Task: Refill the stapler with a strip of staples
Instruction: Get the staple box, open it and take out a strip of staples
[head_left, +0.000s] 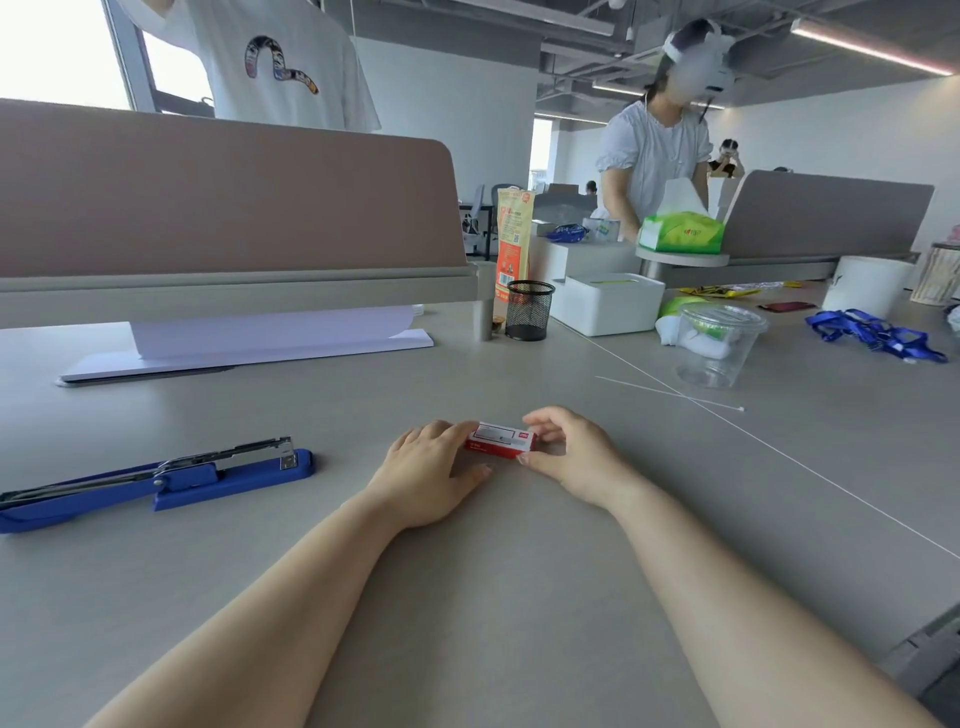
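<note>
Our two bare arms reach out over the gray desk (519, 571), and our left hand (431, 475) and right hand (576, 457) pinch a little red box (501, 440) between their fingers, while the blue stapler (156, 480) lies open, well apart on the left.

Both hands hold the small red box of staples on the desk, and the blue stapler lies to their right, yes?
Not quite. The head view shows the stapler to the left of the hands. Left hand and right hand do hold the red box on the desk.
</note>
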